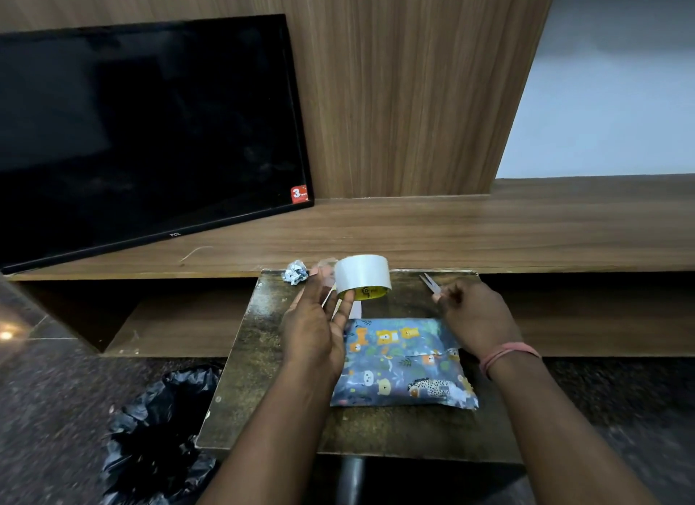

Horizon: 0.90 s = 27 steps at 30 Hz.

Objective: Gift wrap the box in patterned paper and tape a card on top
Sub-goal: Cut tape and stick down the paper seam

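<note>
Lying flat, long axis left-right: wrapped box (404,361); left hand (312,327) gripping tape roll (363,280), right hand (475,316) scissors (428,282).

Crumpled wad (295,272) beside tape roll (363,281)

dim indoor light, wide-angle bending at edges, floor corners blurred
</note>
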Each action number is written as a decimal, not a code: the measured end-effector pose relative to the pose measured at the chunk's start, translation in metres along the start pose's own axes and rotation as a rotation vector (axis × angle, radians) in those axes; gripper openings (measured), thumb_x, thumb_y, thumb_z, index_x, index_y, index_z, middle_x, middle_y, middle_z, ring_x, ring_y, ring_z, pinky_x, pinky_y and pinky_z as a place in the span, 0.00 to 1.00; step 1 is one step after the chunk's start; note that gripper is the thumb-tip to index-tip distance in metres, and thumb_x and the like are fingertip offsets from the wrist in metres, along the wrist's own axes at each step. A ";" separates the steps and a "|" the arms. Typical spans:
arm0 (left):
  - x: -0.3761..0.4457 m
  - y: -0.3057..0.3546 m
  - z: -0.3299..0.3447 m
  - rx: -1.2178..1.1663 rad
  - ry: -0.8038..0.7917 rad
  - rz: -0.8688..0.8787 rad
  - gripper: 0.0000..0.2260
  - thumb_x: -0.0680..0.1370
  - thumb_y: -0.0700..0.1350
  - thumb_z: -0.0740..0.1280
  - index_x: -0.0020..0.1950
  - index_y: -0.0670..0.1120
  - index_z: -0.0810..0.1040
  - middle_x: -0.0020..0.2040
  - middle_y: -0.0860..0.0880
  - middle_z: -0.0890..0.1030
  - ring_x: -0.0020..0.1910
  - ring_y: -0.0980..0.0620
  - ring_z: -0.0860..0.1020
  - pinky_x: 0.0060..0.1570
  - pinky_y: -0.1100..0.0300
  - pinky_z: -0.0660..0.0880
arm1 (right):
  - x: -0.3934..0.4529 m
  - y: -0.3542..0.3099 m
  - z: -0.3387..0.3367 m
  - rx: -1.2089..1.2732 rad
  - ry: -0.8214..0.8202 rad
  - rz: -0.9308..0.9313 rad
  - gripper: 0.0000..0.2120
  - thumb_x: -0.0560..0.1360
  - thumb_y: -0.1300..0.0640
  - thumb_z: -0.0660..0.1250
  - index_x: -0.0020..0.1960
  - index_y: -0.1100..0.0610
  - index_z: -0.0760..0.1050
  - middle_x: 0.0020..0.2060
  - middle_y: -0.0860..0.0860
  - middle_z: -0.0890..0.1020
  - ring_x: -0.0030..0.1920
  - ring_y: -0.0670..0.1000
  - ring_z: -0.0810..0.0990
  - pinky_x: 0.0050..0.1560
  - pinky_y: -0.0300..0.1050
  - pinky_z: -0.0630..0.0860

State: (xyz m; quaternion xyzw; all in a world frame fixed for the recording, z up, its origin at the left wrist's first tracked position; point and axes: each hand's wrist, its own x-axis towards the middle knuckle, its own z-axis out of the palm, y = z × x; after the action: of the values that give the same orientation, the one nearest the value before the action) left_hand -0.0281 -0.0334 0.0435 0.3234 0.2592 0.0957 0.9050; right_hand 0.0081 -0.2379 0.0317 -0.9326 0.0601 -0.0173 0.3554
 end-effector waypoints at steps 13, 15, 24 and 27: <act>-0.015 0.025 0.007 0.773 -0.345 0.358 0.14 0.83 0.47 0.67 0.41 0.45 0.84 0.37 0.49 0.84 0.38 0.52 0.79 0.45 0.50 0.79 | -0.028 -0.049 0.014 0.512 -0.242 -0.411 0.13 0.78 0.50 0.72 0.62 0.46 0.79 0.48 0.45 0.82 0.50 0.46 0.81 0.58 0.50 0.80; -0.019 0.031 0.008 0.868 -0.382 0.382 0.14 0.84 0.48 0.67 0.42 0.45 0.85 0.37 0.50 0.84 0.37 0.50 0.81 0.47 0.44 0.81 | -0.030 -0.053 0.017 0.577 -0.206 -0.391 0.13 0.75 0.49 0.75 0.58 0.45 0.80 0.49 0.44 0.83 0.50 0.48 0.81 0.56 0.49 0.80; -0.013 0.024 0.004 1.058 -0.385 0.419 0.17 0.80 0.58 0.68 0.43 0.46 0.85 0.39 0.43 0.85 0.42 0.38 0.82 0.50 0.35 0.80 | -0.033 -0.064 0.023 0.679 -0.097 -0.379 0.09 0.75 0.62 0.74 0.52 0.51 0.82 0.39 0.42 0.84 0.42 0.42 0.82 0.45 0.41 0.80; -0.012 0.023 0.004 1.041 -0.380 0.381 0.20 0.77 0.62 0.70 0.43 0.45 0.85 0.41 0.40 0.84 0.39 0.47 0.80 0.48 0.35 0.79 | -0.034 -0.064 0.021 0.735 -0.082 -0.328 0.04 0.77 0.62 0.72 0.50 0.54 0.83 0.38 0.46 0.87 0.41 0.47 0.86 0.45 0.45 0.83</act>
State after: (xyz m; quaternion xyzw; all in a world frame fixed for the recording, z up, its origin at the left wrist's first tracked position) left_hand -0.0361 -0.0214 0.0658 0.7779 0.0425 0.0571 0.6243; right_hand -0.0175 -0.1729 0.0592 -0.7405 -0.1138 -0.0570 0.6599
